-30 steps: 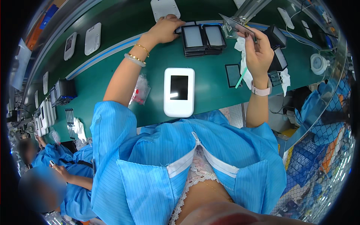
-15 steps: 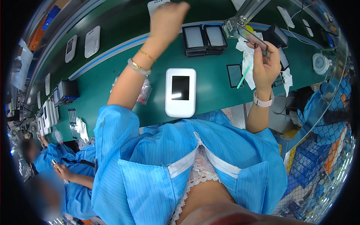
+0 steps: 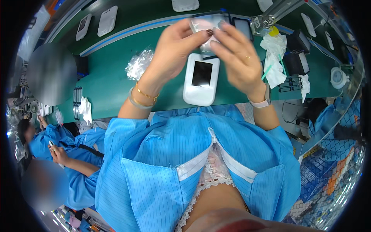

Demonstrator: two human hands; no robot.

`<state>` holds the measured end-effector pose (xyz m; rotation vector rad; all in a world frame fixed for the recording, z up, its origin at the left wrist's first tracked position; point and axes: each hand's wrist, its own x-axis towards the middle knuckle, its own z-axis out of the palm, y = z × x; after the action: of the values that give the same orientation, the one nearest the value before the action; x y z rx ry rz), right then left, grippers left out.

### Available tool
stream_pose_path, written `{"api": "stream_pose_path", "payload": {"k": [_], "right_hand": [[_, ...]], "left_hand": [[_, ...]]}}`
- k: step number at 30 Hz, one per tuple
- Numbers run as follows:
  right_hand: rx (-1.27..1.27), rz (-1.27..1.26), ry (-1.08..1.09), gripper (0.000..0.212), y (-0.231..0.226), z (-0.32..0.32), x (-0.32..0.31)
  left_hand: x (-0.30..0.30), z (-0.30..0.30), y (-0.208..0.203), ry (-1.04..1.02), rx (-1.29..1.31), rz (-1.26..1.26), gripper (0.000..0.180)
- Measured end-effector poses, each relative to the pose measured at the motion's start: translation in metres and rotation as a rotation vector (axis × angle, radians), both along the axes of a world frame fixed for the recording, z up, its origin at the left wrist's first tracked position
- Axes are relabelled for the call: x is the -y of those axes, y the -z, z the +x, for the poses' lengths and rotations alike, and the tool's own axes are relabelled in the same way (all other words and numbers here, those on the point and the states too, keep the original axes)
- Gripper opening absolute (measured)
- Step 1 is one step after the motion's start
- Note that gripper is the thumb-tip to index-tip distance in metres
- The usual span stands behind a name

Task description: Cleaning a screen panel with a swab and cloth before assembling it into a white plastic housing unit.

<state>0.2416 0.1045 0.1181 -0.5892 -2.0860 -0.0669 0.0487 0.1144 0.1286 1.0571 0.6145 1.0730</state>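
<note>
My left hand (image 3: 176, 48) and my right hand (image 3: 240, 58) meet above the far side of the bench. Between their fingertips is a thin clear panel (image 3: 201, 27) with a dark edge, pinched from both sides; fingers cover much of it. Some motion smears my right hand. Just below lies a white handheld device (image 3: 200, 92) with rounded corners, its dark screen (image 3: 202, 73) facing up. Neither hand appears to touch the device. A crumpled clear plastic bag (image 3: 140, 63) rests left of my left forearm.
Black-framed panels (image 3: 242, 27) lie behind my hands, partly hidden. White wipes (image 3: 275, 58) and green sticks (image 3: 266, 72) are on the right, near black boxes (image 3: 298, 62). White device shells (image 3: 108, 21) line the far ledge. Co-workers in blue (image 3: 81, 170) sit at left.
My left hand has come back from the far ledge to the panel. My right hand has moved left with the panel, over the white device. The view has shifted.
</note>
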Motion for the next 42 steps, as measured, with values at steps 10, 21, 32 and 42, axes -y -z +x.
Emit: {"api": "stream_pose_path", "payload": {"k": [10, 21, 32, 42], "right_hand": [[-0.609, -1.249, -0.464, 0.011, -0.008, -0.061, -0.018], [-0.515, -1.348, -0.485, 0.007, 0.001, -0.079, -0.003], [-0.45, -1.281, -0.522, 0.01, 0.007, -0.077, -0.007], [-0.446, -1.055, -0.599, 0.034, 0.007, -0.075, 0.007]], "left_hand": [[0.046, -0.05, -0.003, -0.302, -0.17, 0.052, 0.016], [0.065, -0.098, 0.014, -0.188, -0.104, 0.006, 0.019], [0.062, -0.094, 0.03, -0.258, -0.17, 0.049, 0.018], [0.061, -0.083, 0.041, -0.08, 0.198, -0.193, 0.016]]}}
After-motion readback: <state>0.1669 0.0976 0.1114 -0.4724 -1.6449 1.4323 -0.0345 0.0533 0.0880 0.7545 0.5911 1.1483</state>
